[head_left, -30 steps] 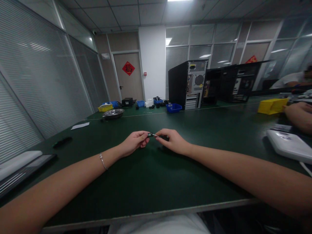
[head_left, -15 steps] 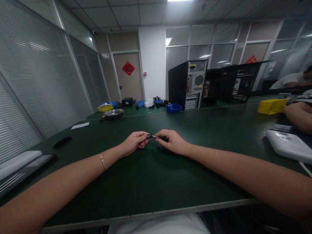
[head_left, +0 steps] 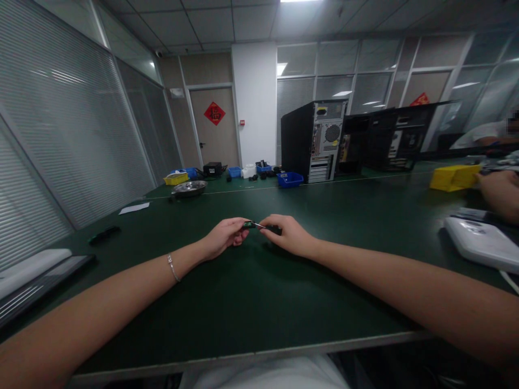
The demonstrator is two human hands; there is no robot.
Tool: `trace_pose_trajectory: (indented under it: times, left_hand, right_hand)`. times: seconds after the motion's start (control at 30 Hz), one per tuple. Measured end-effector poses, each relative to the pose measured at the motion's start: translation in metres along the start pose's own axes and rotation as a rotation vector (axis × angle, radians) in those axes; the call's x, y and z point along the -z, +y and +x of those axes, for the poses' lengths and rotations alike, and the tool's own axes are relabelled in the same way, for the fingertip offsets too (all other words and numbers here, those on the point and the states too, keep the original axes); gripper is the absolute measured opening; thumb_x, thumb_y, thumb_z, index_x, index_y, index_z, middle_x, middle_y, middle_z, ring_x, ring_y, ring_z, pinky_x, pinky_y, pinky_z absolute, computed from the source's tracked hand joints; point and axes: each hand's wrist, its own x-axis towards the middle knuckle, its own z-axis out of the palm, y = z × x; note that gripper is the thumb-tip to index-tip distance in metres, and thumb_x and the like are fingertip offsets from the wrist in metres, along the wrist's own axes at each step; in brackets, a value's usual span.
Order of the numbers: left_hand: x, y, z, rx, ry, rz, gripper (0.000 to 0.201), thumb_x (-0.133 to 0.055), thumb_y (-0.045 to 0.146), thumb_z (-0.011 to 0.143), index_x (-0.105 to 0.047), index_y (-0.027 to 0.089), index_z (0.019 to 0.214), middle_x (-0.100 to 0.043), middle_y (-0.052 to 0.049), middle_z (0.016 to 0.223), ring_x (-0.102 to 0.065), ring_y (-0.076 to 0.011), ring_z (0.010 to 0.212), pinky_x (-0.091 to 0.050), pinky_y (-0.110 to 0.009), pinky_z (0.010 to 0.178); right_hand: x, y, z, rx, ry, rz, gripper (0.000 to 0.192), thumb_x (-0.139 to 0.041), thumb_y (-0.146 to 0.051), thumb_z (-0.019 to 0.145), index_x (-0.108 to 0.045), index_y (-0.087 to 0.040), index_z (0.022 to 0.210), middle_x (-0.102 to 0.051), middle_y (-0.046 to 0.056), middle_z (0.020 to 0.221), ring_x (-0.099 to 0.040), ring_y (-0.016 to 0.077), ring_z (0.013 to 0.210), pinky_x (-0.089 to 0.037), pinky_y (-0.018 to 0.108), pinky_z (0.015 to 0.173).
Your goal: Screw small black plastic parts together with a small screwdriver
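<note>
Between the thumb and fingers of my left hand (head_left: 223, 236) is a small dark piece with a green circuit board (head_left: 248, 225). My right hand (head_left: 292, 236) grips a slim screwdriver (head_left: 277, 230) with a dark handle and a thin metal shaft. The shaft's tip points left and meets the right end of the circuit board; the exact contact is too small to make out. Both hands are close together just above the green tabletop (head_left: 243, 302).
Left lie a dark green object (head_left: 104, 235), white paper (head_left: 133, 208) and a metal bowl (head_left: 189, 188). Behind stand a computer tower (head_left: 298, 140) and a blue bin (head_left: 290, 179). Right are a yellow bin (head_left: 454, 178), a white device (head_left: 482, 240) and another person's hand (head_left: 500, 192).
The circuit board has turned slightly in my left hand, so more of its green face shows. The screwdriver stays against it, and both hands keep nearly the same place.
</note>
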Motion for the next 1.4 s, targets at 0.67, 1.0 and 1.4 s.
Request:
trace_pose_trajectory:
  times: [0.67, 1.0, 1.4]
  left_hand:
    - [0.0031, 0.0002, -0.0009, -0.028, -0.005, 0.164, 0.039, -0.050, 0.039, 0.083, -0.059, 0.009, 0.106, -0.046, -0.001, 0.066, -0.036, -0.0080, 0.053, -0.024, -0.021, 0.048]
    - [0.0036, 0.0016, -0.0021, -0.006, -0.048, 0.079, 0.037, -0.051, 0.037, 0.083, -0.059, 0.009, 0.107, -0.047, -0.002, 0.067, -0.036, -0.0083, 0.054, -0.024, -0.021, 0.048]
    - [0.0033, -0.0004, -0.0014, -0.019, -0.020, 0.100, 0.038, -0.053, 0.039, 0.081, -0.059, 0.009, 0.104, -0.048, -0.002, 0.066, -0.037, -0.0082, 0.053, -0.024, -0.022, 0.048]
  right_hand:
    - [0.0051, -0.0050, -0.0012, 0.081, -0.052, 0.040, 0.022, -0.052, -0.025, 0.084, -0.064, -0.019, 0.102, -0.063, 0.005, 0.089, -0.057, 0.0155, 0.079, -0.042, 0.026, 0.069]
    - [0.0045, -0.0045, -0.0007, 0.097, -0.062, 0.078, 0.022, -0.051, -0.025, 0.085, -0.063, -0.018, 0.102, -0.063, 0.005, 0.089, -0.056, 0.0154, 0.078, -0.042, 0.025, 0.068]
    - [0.0055, -0.0033, -0.0003, 0.103, -0.096, 0.097, 0.021, -0.053, -0.025, 0.084, -0.064, -0.018, 0.101, -0.063, 0.004, 0.088, -0.057, 0.0154, 0.078, -0.043, 0.026, 0.071]
